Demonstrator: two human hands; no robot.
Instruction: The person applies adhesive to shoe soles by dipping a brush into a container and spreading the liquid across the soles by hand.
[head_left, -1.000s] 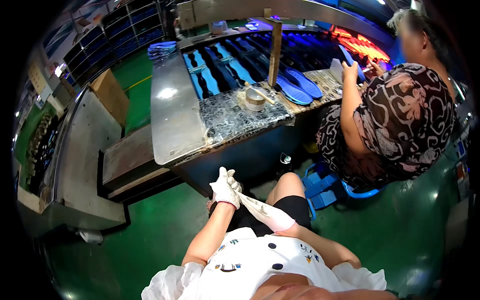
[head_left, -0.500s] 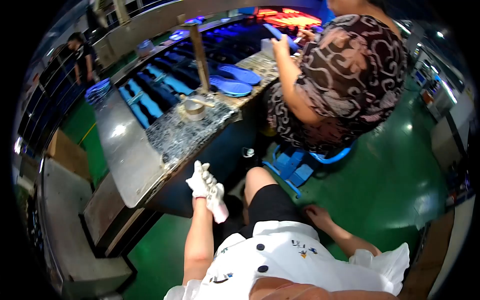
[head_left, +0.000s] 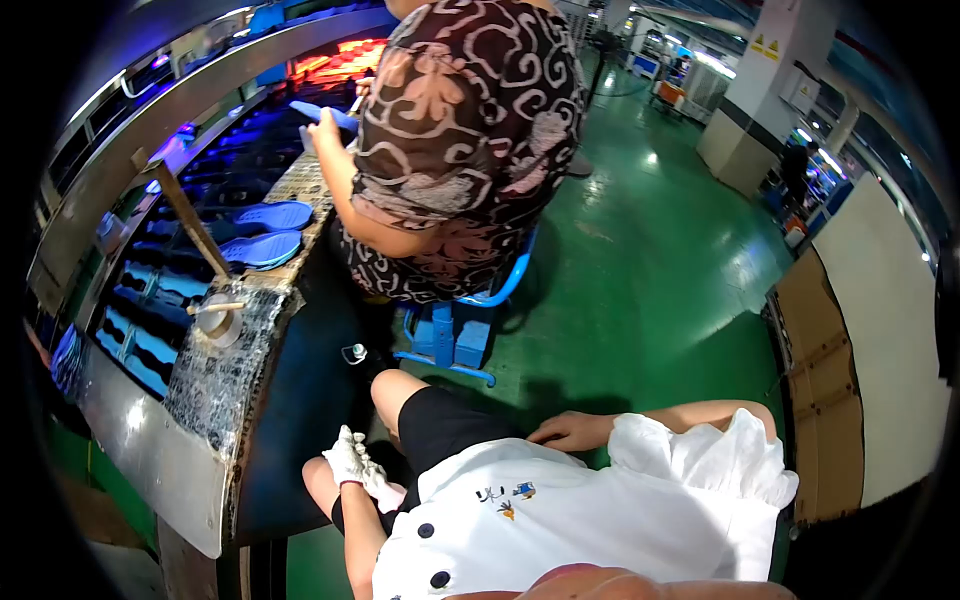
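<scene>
My left hand (head_left: 347, 460) wears a white knitted glove and is near my left knee, below the bench edge. Its fingers look curled around a bunched white shape with a pinkish end (head_left: 390, 497), too blurred to name. My right hand (head_left: 568, 431) is bare, resting beside my right thigh with its fingers stretched out and nothing in it. Both hands are apart from the bench (head_left: 235, 385), where a metal cup (head_left: 218, 322) stands with a brush-like stick lying across it. Beyond it are two blue shoe soles (head_left: 262, 248).
A seated co-worker (head_left: 460, 140) in a patterned top holds a blue sole (head_left: 322, 115) on a blue chair (head_left: 445, 335). A conveyor (head_left: 140, 310) carries light-blue pieces behind a wooden post (head_left: 190, 220). Cardboard (head_left: 825, 390) and a white panel (head_left: 890, 330) stand at the right.
My view has swung to the right, so bench and co-worker appear further left. My left hand has drawn back closer to my body. My right hand still rests by my thigh.
</scene>
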